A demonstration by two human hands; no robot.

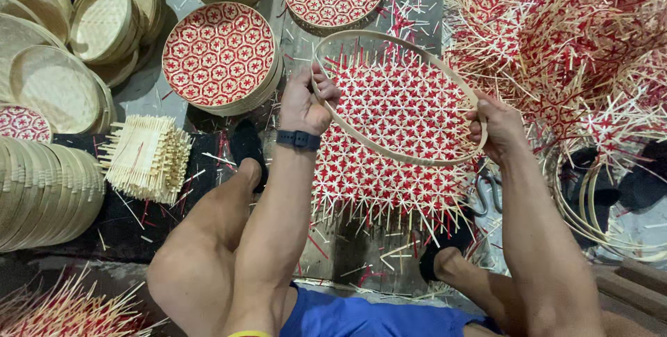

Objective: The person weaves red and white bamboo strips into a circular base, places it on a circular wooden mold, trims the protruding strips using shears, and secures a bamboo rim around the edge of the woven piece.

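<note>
At the far left, stacks of plain round woven bamboo trays (55, 87) are piled beside a bundle of pale cut bamboo slats (147, 158), and further in a stack of finished round red-and-white patterned bamboo trays (219, 55) is seen on the floor. The thin pale bamboo hoop (399, 97) is held tilted over the flat red-and-white hexagonal-weave bamboo mat (392, 142), which lies on the floor between the person's knees with its loose strip ends sticking out all round. The hoop could be sprung out of shape or slipped off centre if it is pressed unevenly — it is gripped only at two opposite points, and the mat's bristling ends could be snagged or snapped under the rim. The left hand (306, 104), a dark band worn at its wrist, is raised with the forearm nearly upright in view; its fingers are curled together and pinched on the hoop's left edge. The right hand (497, 128) is reached in from the right with the wrist bent inward — its fingers are closed round the hoop's right edge, thumb on top. Beyond it, a loose heap of untrimmed red-and-white woven mats (556, 38) is spread, with spare bamboo hoops (590, 219) lying below.
</note>
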